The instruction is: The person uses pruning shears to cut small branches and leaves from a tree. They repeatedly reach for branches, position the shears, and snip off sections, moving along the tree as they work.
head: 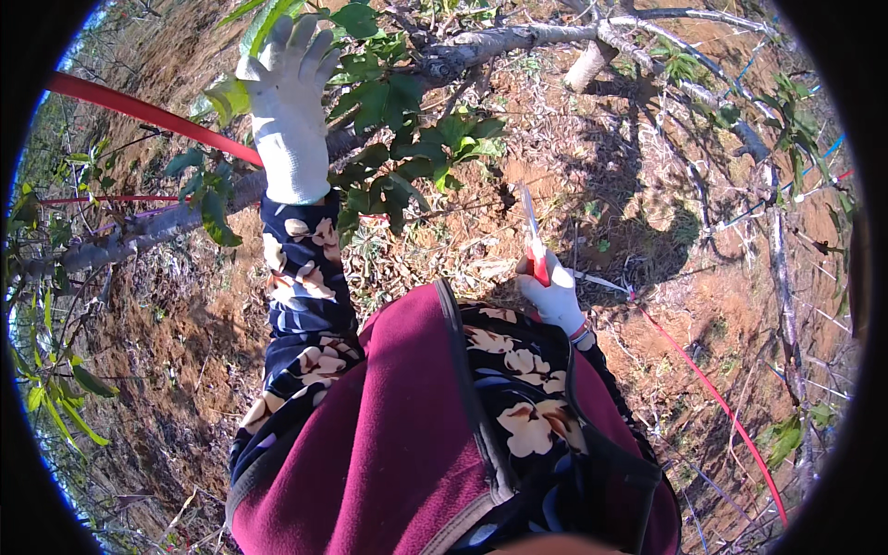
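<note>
My left hand point(288, 118), in a white knit glove, is raised at the upper left among leaves with its fingers extended and slightly apart. A green leaf point(267, 24) lies right by its fingertips, and I cannot tell whether they touch. A wide red strap point(156, 116) runs from the left rim to the wrist, where the glove hides its end. Lower down, near my waist, my gloved right hand point(555, 295) is closed around a red-handled tool point(538, 265). Its narrow, pale front part points away from me; glare blurs its exact kind.
A grey tree branch point(132, 236) crosses behind my left forearm. Ahead, a thicker limb point(513, 40) joins branches curving down the right side. A thin red cord point(714, 392) slants across the lower right. Dry grass and reddish soil point(479, 215) lie below.
</note>
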Tool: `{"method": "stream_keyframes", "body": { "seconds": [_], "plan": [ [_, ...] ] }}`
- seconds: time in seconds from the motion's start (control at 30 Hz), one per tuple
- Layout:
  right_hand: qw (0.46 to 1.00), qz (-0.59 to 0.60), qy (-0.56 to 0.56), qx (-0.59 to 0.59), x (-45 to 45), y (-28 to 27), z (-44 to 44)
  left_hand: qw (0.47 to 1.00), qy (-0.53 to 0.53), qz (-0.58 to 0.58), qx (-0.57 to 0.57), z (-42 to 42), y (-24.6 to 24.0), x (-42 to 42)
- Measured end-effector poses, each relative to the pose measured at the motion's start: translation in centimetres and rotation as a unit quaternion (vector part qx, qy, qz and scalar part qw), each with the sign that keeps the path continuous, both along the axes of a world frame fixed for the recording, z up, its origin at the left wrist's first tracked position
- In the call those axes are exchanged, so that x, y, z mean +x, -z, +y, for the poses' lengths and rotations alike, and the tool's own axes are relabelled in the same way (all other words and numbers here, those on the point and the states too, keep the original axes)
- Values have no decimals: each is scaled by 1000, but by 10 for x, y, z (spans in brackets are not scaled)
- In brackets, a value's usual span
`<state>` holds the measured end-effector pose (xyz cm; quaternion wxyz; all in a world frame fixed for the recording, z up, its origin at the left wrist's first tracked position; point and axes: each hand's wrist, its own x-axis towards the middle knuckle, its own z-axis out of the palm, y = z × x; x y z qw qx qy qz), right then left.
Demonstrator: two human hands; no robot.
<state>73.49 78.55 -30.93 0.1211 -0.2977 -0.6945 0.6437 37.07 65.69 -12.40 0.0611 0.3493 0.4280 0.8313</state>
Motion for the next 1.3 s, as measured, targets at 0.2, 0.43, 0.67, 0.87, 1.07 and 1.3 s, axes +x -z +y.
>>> {"method": "stream_keyframes", "body": {
  "seconds": [0.2, 0.43, 0.67, 0.87, 1.07, 1.3],
  "plan": [
    [992, 57, 54, -103, 13, 4, 7, 996, -60, 0, 65, -17, -11, 24],
    [994, 27, 30, -102, 27, 10, 16, 995, -80, 7, 64, -17, 1, 29],
    [998, 31, 17, 43, 16, -26, 24, 994, -92, 6, 53, -35, 18, 21],
    [988, 81, -93, 93, -38, -108, 33, 995, -96, 8, 39, -55, 33, 4],
    [940, 5, -202, 274, -129, -175, 23, 997, -73, 12, 16, -64, 49, -18],
    [757, -126, -295, 569, -239, -222, 23, 999, -37, 19, -9, -62, 60, -43]
  ]
}}
